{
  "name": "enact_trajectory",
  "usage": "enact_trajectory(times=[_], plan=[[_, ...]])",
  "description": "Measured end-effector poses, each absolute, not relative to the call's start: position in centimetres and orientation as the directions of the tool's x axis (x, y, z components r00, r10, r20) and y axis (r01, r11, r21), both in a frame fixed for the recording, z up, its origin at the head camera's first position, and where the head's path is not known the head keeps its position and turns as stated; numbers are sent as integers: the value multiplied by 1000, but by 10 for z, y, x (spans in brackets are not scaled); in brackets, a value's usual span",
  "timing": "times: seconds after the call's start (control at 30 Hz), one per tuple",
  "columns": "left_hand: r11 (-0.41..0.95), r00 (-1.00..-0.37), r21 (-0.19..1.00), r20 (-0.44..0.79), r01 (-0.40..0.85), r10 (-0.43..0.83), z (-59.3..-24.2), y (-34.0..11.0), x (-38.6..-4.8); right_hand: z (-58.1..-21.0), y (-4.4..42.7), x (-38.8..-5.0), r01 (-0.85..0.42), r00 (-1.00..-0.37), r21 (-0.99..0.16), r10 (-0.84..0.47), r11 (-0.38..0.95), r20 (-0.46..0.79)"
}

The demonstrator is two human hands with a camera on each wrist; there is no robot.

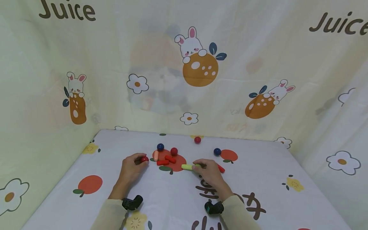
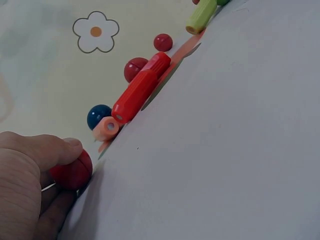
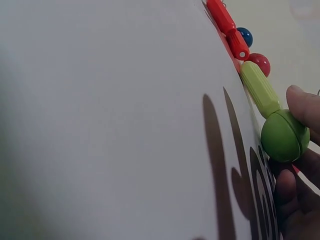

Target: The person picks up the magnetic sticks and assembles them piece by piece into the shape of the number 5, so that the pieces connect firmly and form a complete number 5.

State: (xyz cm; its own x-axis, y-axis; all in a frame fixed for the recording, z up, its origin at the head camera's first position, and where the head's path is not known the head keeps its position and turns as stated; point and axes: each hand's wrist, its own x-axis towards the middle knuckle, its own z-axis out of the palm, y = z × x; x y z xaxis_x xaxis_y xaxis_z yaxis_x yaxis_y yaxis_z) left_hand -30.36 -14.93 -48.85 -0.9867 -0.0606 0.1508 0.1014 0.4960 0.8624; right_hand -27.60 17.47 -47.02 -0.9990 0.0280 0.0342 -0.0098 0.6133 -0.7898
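Observation:
My left hand (image 1: 133, 168) pinches a red ball (image 2: 73, 171) between thumb and fingers, low over the white cloth. In the right wrist view my right hand (image 3: 302, 165) grips a green ball (image 3: 285, 136) joined to a light green ribbed handle (image 3: 260, 89), which points left in the head view. Between the hands lie two red handles (image 1: 163, 162) (image 1: 170, 158) and a peach handle (image 1: 156, 155). A blue ball (image 1: 160, 147) and another red ball (image 1: 173, 151) sit just behind them.
Farther back on the cloth-covered table (image 1: 115, 140) is a red ball (image 1: 197, 140). A second blue ball (image 1: 217, 151) stands behind my right hand, and a red handle (image 1: 221, 168) lies just right of it. A printed curtain (image 1: 161, 105) hangs behind the table.

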Motion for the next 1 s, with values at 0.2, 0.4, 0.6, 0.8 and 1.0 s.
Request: enact_trajectory(times=[0.2,0.4,0.6,0.8,1.0], plan=[[498,-987,862,149,98,-64,-488,-150,-303,-470,175,-276,5,-999,-780,31,626,18],[500,-985,859,162,111,-60,-487,-150,-301,-470,177,-278,17,-1000,-782,23,622,-3],[498,-985,860,162,113,-57,-487,-150,-302,-468,179,-278,21,-1000,-790,13,613,-17],[499,-986,861,155,102,-66,-487,-149,-302,-468,178,-279,27,-1000,-791,13,611,-24],[491,-987,866,148,97,-67,-487,-149,-302,-466,179,-277,36,-999,-798,15,601,-34]])
